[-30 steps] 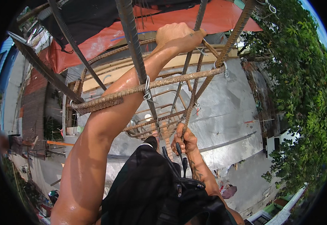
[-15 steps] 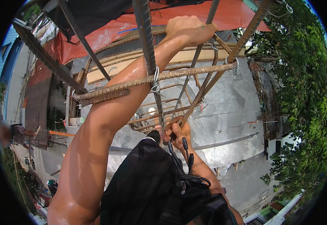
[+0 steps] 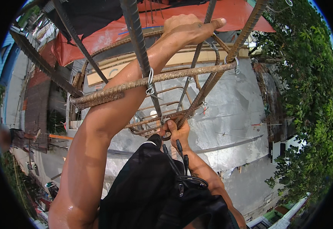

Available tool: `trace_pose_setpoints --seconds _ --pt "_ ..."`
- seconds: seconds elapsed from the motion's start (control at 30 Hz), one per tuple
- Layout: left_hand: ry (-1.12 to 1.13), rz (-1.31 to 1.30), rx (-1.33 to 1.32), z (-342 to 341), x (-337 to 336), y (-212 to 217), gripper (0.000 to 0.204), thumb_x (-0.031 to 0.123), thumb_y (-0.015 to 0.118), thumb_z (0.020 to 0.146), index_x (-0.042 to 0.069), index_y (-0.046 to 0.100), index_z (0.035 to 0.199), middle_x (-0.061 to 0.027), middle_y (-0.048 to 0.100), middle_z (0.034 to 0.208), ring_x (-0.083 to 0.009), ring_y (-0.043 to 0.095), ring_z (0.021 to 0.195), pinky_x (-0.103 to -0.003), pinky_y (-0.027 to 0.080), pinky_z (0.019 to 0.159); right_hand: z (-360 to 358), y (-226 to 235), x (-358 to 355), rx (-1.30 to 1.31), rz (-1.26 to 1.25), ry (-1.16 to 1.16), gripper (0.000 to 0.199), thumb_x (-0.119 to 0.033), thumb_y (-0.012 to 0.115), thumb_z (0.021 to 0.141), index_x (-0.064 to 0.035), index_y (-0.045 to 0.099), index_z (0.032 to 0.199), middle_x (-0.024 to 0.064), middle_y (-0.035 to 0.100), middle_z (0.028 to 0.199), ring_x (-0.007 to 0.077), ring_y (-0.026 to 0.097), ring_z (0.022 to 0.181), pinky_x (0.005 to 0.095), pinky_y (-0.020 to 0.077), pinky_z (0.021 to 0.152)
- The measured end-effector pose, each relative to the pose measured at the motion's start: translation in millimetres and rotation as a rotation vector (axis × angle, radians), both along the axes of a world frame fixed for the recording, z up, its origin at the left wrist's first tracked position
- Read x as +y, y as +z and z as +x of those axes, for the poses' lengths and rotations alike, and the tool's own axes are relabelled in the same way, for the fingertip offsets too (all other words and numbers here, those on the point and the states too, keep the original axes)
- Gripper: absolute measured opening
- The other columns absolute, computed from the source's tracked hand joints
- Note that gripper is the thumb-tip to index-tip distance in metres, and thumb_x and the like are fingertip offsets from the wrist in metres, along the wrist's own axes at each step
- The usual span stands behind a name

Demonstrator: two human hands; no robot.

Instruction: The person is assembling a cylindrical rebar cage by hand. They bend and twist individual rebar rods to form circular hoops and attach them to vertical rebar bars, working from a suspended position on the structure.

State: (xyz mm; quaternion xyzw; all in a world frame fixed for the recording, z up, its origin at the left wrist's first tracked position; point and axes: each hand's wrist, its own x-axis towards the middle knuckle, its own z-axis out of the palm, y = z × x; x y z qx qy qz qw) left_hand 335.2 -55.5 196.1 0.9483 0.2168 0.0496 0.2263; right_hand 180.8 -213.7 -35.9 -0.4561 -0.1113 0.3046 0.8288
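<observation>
Two hands on a rusty rebar cage [image 3: 162, 78], seen from above with a long drop to a grey concrete slab [image 3: 235, 110] below. Left hand [image 3: 187, 28] reaches up and across the cage, fingers curled around an upright bar near the top, thumb sticking out straight. Right hand [image 3: 176, 131] sits lower, deep inside the cage, fingers closed narrow around something small where several bars meet; can't tell if it is a tie wire or a tool, it's hidden by the fist. A horizontal bar [image 3: 174, 75] crosses over the left forearm, fastened to a dark upright bar [image 3: 138, 42] with a wire tie [image 3: 150, 82]. Another wire loop [image 3: 236, 65] holds the right corner. Black bag [image 3: 155, 191] with cables hangs at the chest, just under the right hand.

Risks, as a guess: left forearm is wet and presses against rough rusted steel, so scraping or a slipped grip looks likely. Cut wire ends near the ties could jab the wrist. Loose black cables [image 3: 180, 152] beside the right hand could snag on the bars. If a tie is loose, the horizontal bar could shift onto the arm. Height makes any lost balance serious.
</observation>
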Motion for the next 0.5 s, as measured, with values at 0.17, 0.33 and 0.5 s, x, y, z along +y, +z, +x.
trace_pose_setpoints --seconds 0.17,0.33,0.5 --pt "0.041 0.029 0.017 8 -2 0 0.071 0.068 0.040 0.080 0.006 0.074 0.086 -0.0159 0.069 0.085 -0.0314 0.066 0.089 -0.040 0.048 0.074 2 -4 -4 0.021 -0.031 0.040 0.025 -0.013 0.062 0.090 -0.0003 0.043 0.098 0.0106 0.056 0.069 0.0222 0.060 0.055 0.0347 0.0520 0.052" --pt "0.065 0.005 0.019 7 -4 1 0.053 0.049 0.043 0.079 0.006 0.074 0.083 -0.0174 0.068 0.079 -0.0329 0.066 0.081 -0.043 0.049 0.072 1 1 -12 0.181 0.398 0.250 0.018 -0.009 0.059 0.090 -0.0045 0.046 0.101 0.0115 0.054 0.073 0.0241 0.060 0.062 0.0419 0.0524 0.058" --pt "0.053 0.114 -0.087 5 -10 14 0.056 0.048 0.043 0.082 -0.001 0.067 0.070 -0.0222 0.065 0.073 -0.0392 0.064 0.077 -0.047 0.047 0.073 6 15 -24 0.213 0.682 0.469 0.019 -0.013 0.060 0.090 -0.0088 0.049 0.106 0.0091 0.050 0.072 0.0204 0.054 0.060 0.0409 0.0507 0.059"
